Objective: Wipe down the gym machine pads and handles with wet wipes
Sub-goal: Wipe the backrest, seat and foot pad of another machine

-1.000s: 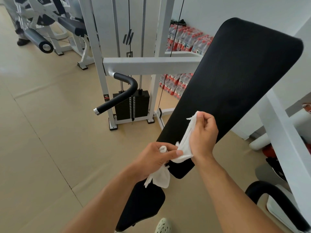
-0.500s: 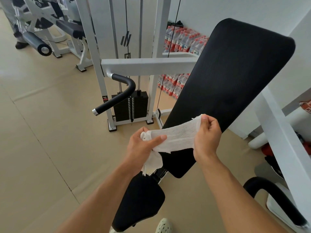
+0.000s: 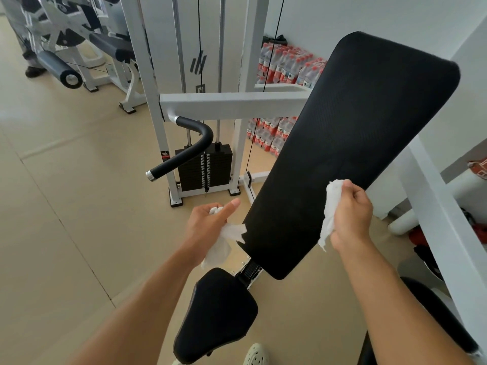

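Two wet-wipe pieces in play. Right wipe (image 3: 332, 206) is bunched in the right hand (image 3: 351, 214), fingers curled round it, held at the lower right edge of the back pad (image 3: 350, 143); can't tell if it actually touches the pad. Left wipe (image 3: 226, 239) hangs from the left hand (image 3: 208, 222), gripped in curled fingers with the thumb sticking out, just beside the pad's lower left edge.

Handling, my read: wipes are light, limp, damp, and the ragged edges suggest they tear easily. Keep them wadded in the palm, press with flat fingers rather than dragging a loose corner.

Back pad is tilted, textured black upholstery, likely firm foam, should take pressure without shifting. Seat pad (image 3: 218, 314) sits below it, separate, joined by a bracket. Curved black handle (image 3: 188, 151) on the white frame (image 3: 232, 105) is well apart to the left; wrap a wipe round it when wiping. Weight stack (image 3: 204, 169) and shrink-wrapped bottle packs (image 3: 287, 65) behind.
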`<state>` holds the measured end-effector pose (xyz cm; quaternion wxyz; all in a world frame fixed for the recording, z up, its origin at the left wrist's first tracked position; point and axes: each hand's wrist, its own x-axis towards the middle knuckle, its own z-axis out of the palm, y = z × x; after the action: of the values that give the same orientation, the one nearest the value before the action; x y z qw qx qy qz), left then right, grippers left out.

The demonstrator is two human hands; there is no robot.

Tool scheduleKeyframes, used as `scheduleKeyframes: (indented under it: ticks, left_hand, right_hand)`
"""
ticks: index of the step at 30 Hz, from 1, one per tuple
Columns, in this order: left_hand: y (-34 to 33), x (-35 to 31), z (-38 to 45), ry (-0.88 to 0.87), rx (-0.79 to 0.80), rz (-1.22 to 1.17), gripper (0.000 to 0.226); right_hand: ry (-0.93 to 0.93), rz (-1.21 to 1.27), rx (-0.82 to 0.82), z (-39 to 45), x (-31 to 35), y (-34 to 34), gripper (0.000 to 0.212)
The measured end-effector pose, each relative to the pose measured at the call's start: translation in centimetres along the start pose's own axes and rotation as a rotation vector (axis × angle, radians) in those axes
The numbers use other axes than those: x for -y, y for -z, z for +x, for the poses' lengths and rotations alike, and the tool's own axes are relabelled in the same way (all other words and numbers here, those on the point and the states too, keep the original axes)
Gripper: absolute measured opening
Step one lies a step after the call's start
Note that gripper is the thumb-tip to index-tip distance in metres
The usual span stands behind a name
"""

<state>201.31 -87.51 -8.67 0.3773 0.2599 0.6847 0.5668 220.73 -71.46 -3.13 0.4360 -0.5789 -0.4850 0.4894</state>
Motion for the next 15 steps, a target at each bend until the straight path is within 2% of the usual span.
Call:
scheduleKeyframes:
  ticks: [4, 6, 8, 11, 13, 15]
  left_hand:
    - [-2.9, -1.4, -0.1, -0.042, 0.035, 0.041, 0.052]
    - [-4.5, -2.7, -0.2, -0.075, 0.034, 0.028, 0.04]
    - [-5.9, -3.9, -0.2, -0.099, 0.084, 0.052, 0.042]
    - [-6.8, -5.1, -0.1, -0.084, 0.249, 0.117, 0.043]
    - [-6.8, -5.2, 0.3, -0.039, 0.289, 0.076, 0.041]
    - [-6.8, -5.2, 0.6, -0.032, 0.267, 0.043, 0.042]
  right_hand:
    - [-0.268, 0.146, 0.171, -1.7, 0.7, -0.8, 0.023]
    - [-0.437, 0.285, 0.237, -2.3, 0.9, -1.3, 0.037]
    - [-0.531, 0.373, 0.328, -2.3, 0.8, -1.6, 0.064]
    - [-0.517, 0.34, 0.557, -1.8, 1.0, -1.4, 0.089]
    - [-0.483, 0.323, 0.688, -1.3, 1.2, -0.8, 0.091]
    - [-0.467, 0.294, 0.751, -0.8, 1.4, 0.2, 0.083]
